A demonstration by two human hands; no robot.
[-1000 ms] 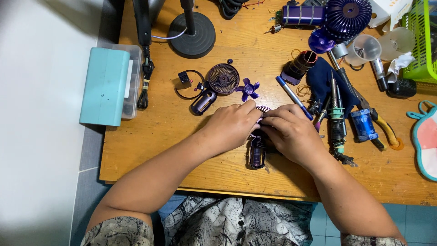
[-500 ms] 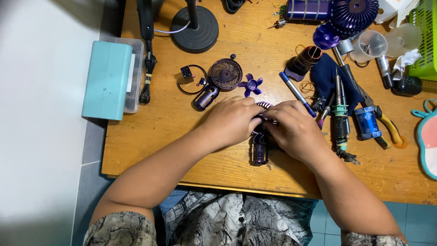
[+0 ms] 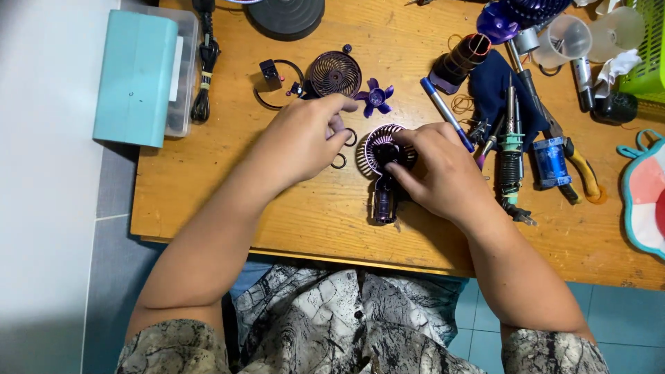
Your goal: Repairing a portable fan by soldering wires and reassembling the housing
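Observation:
My right hand grips a small purple handheld fan body lying on the wooden table, its round rear grille and motor showing. My left hand has lifted off it and hovers to the left, fingers curled, thumb and forefinger pinched near a small dark ring. Whether it holds something tiny I cannot tell. Just beyond the left hand lie the fan's purple front grille and the purple blade.
A teal-lidded plastic box sits at the left edge with a black cable. To the right lie a blue pen, a soldering iron, pliers, a blue cloth and a green basket. A black round stand base stands at the top.
My left hand has left the fan body and moved left and up towards the front grille. The right hand stays on the fan, whose rear grille is now uncovered.

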